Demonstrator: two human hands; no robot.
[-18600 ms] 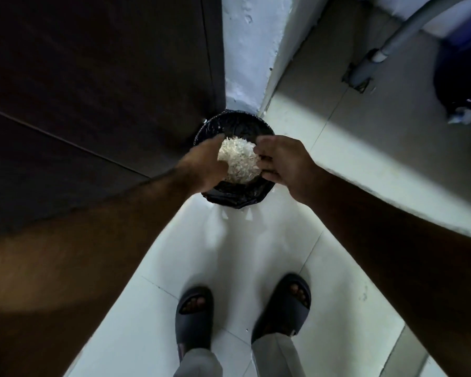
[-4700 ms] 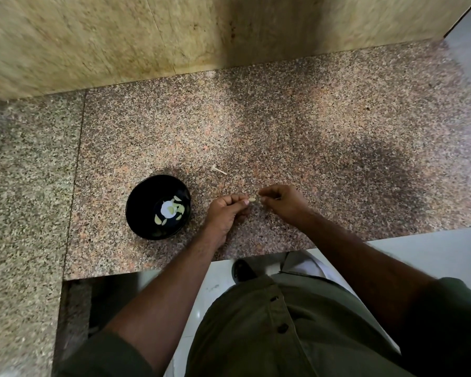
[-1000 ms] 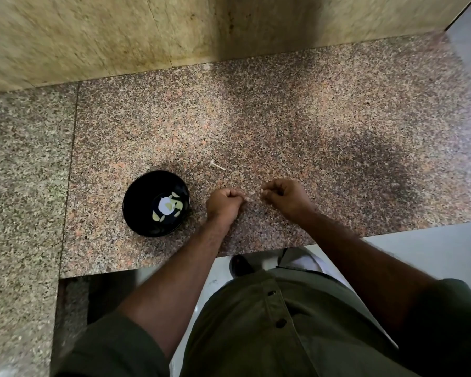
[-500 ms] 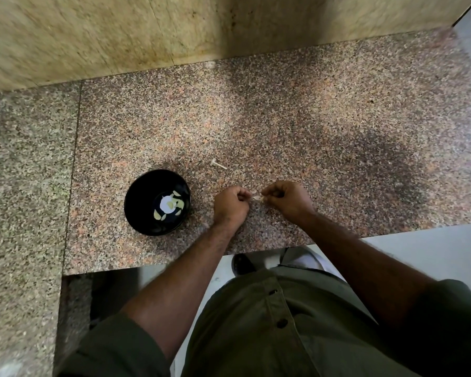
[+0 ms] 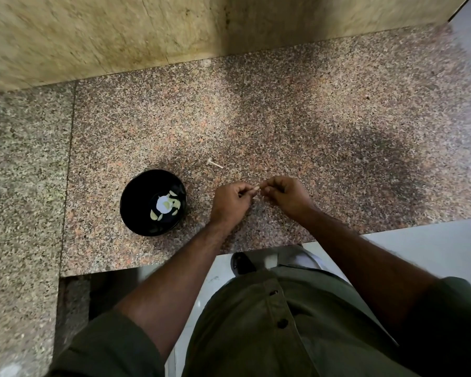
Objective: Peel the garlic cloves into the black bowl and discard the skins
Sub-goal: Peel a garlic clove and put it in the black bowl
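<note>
A black bowl (image 5: 152,202) stands on the speckled granite counter (image 5: 283,118), with several pale peeled garlic cloves (image 5: 165,206) lying in its bottom. To its right my left hand (image 5: 230,202) and my right hand (image 5: 287,195) meet fingertip to fingertip just above the counter. Both pinch a small pale garlic clove (image 5: 257,189) between them; most of it is hidden by the fingers. A thin pale garlic stem (image 5: 215,163) lies on the counter just beyond my hands.
A beige stone wall (image 5: 174,31) rises behind the counter. The counter's front edge runs just below my wrists, with white floor tiles (image 5: 419,246) and my sandalled foot (image 5: 241,263) underneath. A second granite slab (image 5: 22,186) extends to the left.
My hands have stayed together at the same spot, fingers shifting slightly on the small clove. The bowl and the stem have not moved.
</note>
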